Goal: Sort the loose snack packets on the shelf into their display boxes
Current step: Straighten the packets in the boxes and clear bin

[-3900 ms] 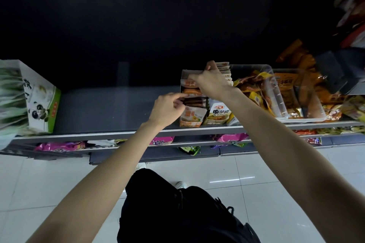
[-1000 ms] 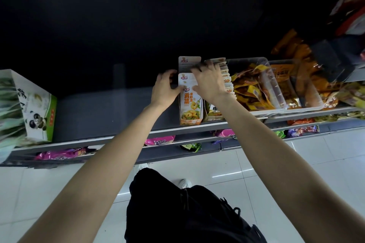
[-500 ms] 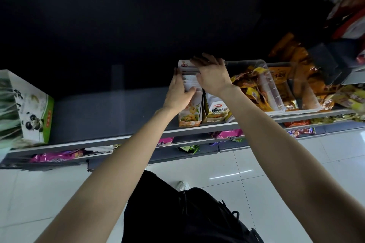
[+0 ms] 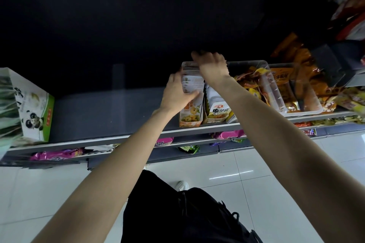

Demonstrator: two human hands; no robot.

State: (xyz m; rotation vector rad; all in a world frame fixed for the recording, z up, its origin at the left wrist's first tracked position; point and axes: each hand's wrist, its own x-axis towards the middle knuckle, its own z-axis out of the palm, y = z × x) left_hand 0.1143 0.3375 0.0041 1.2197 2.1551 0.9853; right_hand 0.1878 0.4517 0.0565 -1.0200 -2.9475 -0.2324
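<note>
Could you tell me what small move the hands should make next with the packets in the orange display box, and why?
Probably press the white packets down and level into the orange display box. The left hand holds the stack's side, the right hand rests across its back end, and the packets stand above the box's front wall, so they look not fully seated.
</note>
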